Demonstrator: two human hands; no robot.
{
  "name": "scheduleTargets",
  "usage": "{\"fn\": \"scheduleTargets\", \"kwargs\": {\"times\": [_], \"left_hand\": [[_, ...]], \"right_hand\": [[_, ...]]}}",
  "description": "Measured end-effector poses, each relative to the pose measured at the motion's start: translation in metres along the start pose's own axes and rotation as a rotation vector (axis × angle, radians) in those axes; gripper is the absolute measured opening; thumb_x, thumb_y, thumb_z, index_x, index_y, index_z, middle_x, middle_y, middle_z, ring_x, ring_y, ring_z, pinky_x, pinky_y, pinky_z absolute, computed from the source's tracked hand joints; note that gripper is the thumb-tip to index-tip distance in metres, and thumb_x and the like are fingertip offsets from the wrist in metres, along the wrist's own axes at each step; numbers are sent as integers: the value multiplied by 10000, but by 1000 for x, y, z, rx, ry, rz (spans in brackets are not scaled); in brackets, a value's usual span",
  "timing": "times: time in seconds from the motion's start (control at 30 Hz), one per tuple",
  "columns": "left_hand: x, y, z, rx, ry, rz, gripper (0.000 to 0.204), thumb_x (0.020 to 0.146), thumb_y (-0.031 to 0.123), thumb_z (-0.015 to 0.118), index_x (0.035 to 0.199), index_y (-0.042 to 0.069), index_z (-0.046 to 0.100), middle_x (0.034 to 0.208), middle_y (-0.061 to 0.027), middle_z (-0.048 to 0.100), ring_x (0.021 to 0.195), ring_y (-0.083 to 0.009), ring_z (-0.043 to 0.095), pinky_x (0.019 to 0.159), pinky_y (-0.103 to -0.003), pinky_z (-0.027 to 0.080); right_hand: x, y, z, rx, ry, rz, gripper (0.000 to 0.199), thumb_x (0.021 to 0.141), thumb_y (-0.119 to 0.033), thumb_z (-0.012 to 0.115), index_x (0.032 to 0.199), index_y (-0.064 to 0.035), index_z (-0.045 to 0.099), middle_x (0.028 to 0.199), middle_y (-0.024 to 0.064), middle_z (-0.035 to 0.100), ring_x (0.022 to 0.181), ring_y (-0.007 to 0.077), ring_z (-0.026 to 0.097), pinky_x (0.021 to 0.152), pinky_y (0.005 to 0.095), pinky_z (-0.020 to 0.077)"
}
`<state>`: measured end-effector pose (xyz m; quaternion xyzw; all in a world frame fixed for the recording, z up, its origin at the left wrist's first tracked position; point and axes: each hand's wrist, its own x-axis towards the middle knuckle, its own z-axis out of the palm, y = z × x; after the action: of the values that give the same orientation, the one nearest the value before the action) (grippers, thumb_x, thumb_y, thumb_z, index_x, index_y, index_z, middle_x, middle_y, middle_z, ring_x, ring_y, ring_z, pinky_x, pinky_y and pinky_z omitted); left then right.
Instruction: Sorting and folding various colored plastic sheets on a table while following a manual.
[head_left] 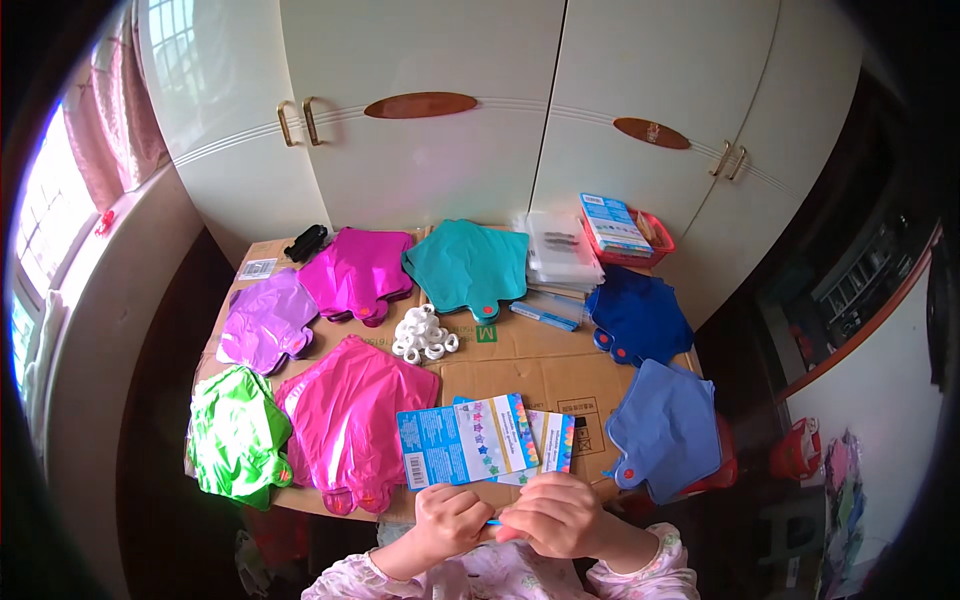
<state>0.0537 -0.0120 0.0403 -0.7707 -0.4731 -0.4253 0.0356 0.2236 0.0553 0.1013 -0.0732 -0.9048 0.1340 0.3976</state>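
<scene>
Both my hands are closed in front of my body, just off the near edge of the cardboard. My left hand (452,522) and my right hand (556,515) meet around a thin blue piece (493,522). Only a sliver of it shows between the fingers, so its kind cannot be told. Just beyond my hands lie two overlapping printed cards, a blue and white card (432,450) on top and a second card (556,440) partly under it. To the left is a stack of shiny pink foil balloons (350,420), lying flat.
More flat foil balloons ring the cardboard: green (235,430), lilac (262,320), purple (355,265), teal (468,265), dark blue (640,312), light blue (668,425). White ribbon rolls (424,333) are heaped mid-table. Clear bags (560,255) and a red basket (660,240) stand behind, before white cabinets (430,170).
</scene>
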Motion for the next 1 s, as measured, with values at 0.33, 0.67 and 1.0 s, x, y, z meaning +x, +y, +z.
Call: {"fn": "scheduleTargets", "kwargs": {"times": [0.33, 0.67, 1.0], "left_hand": [[17, -17, -39, 43, -206, 275, 173, 654, 197, 705, 699, 103, 567, 522, 42, 469, 451, -109, 528, 415, -253, 405], [99, -88, -19, 552, -23, 663, 181, 705, 90, 641, 870, 18, 619, 651, 16, 553, 528, -89, 533, 456, -227, 397], [83, -126, 57, 508, -353, 620, 276, 786, 166, 595, 1032, 40, 611, 928, -43, 611, 791, -146, 604, 592, -240, 500]], "right_hand": [[6, 9, -48, 111, -56, -37, 224, 727, -212, 740, 836, -46, 635, 771, 33, 652, 706, 172, 638, 708, 315, 534], [11, 63, -47, -583, -51, -215, 117, 777, -94, 626, 872, -26, 638, 901, 83, 667, 858, 185, 653, 818, 323, 527], [-57, 139, 14, -623, -156, -170, 107, 758, -110, 611, 830, -31, 620, 876, 66, 650, 881, 166, 641, 774, 320, 537]]}}
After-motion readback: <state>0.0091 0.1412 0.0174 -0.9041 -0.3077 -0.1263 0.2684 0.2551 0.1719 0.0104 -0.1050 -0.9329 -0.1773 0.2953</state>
